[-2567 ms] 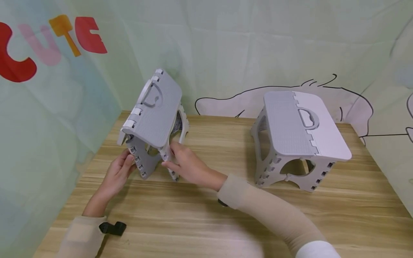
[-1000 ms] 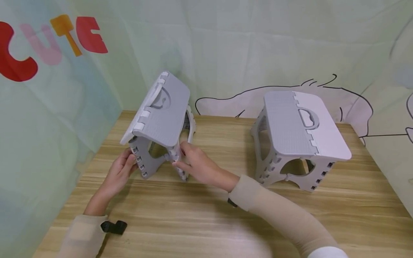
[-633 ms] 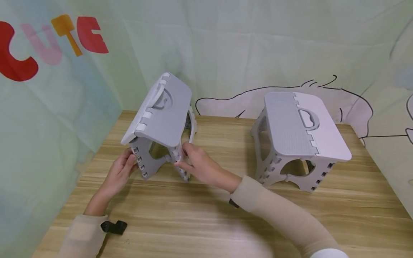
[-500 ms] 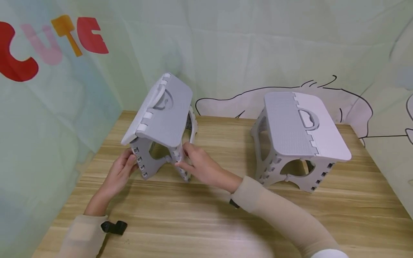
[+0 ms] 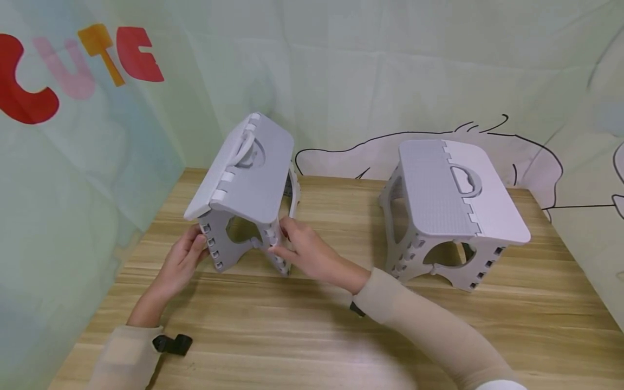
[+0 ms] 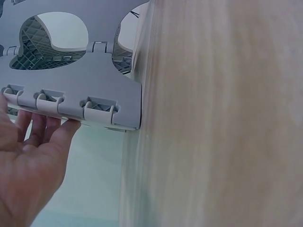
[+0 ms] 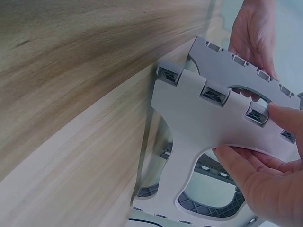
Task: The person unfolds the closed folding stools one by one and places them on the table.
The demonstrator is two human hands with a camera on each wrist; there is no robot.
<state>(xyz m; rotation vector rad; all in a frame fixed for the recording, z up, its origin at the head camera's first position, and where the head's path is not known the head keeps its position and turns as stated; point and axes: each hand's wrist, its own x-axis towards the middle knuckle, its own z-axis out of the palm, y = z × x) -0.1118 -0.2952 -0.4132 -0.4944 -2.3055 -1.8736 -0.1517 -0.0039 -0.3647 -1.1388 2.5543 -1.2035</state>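
A grey and white plastic folding step stool (image 5: 253,173) stands partly unfolded at the left of the table, its two top halves sloping like a roof with the handle at the ridge. My left hand (image 5: 184,260) holds its left leg panel by the hinged edge; in the left wrist view the fingers (image 6: 52,124) go behind that edge. My right hand (image 5: 312,252) grips the right leg panel, thumb on the near corner and fingers reaching into the side opening. The right wrist view shows this leg panel (image 7: 199,113) between thumb and fingers.
A second folding stool (image 5: 439,189), fully unfolded with a flat top, stands on the right of the wooden table (image 5: 273,336). Printed cloth walls (image 5: 341,81) rise behind and at the left, close to the left stool.
The left stool's leg panels have spread apart and its top halves have come down flatter. My right hand has moved rightward with the right panel; my left hand has stayed nearly still.
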